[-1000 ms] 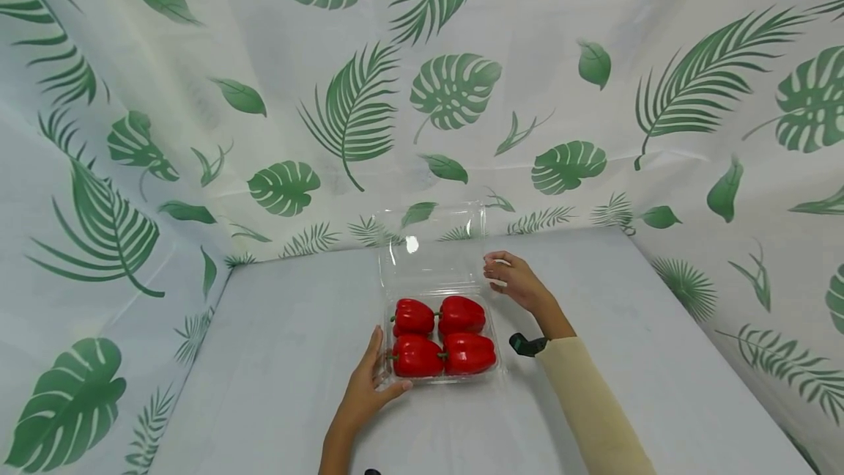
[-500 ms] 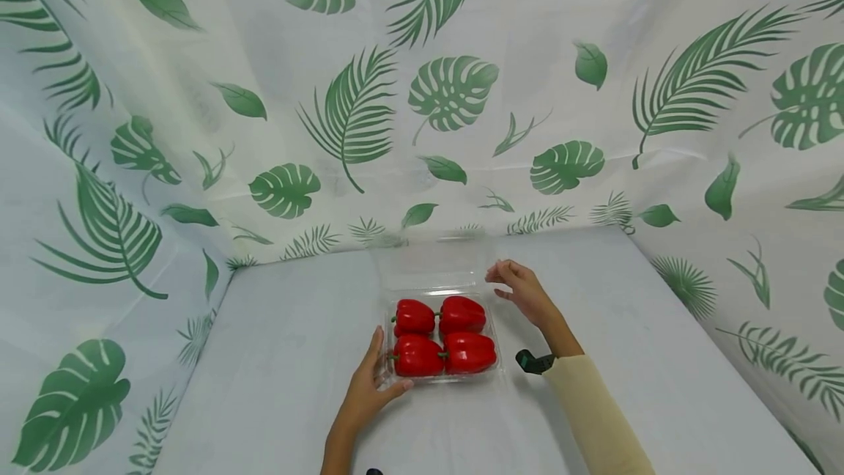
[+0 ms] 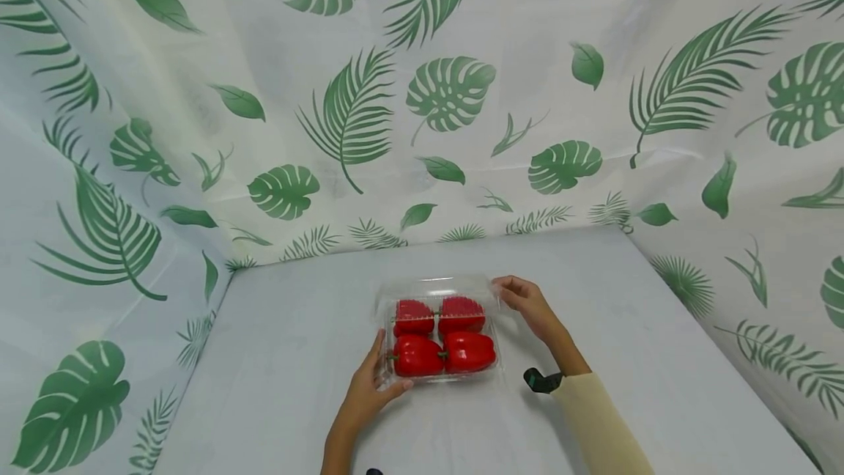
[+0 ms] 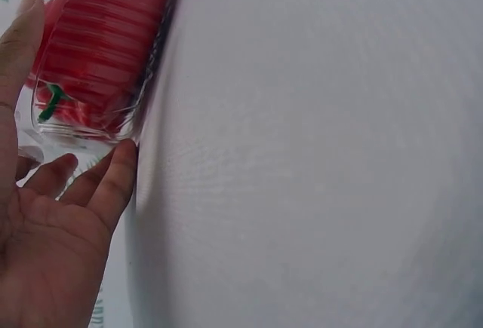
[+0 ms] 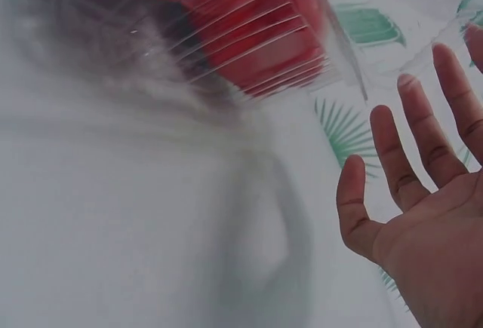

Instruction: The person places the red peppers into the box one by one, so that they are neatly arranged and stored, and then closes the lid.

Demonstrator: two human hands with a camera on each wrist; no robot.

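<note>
A clear plastic clamshell box holds several red bell peppers with green stems, laid in two rows. Its hinged lid leans forward, partly over the back row. The left hand frames the box's near left corner, thumb along the front and fingers at the left side. In the left wrist view, that hand's fingertips rest right at the box's edge. Behind the lid's right side, the right hand touches it with its fingertips. Loosely extended fingers show in the right wrist view.
The box stands on a table with a pale cover. Leaf-patterned sheeting closes off the back and both sides. A dark wrist device sits beside the right sleeve.
The lid has swung from upright and tilted back to leaning forward over the back peppers. The right hand has moved toward the person and slightly right; the left hand has stayed at the corner.
</note>
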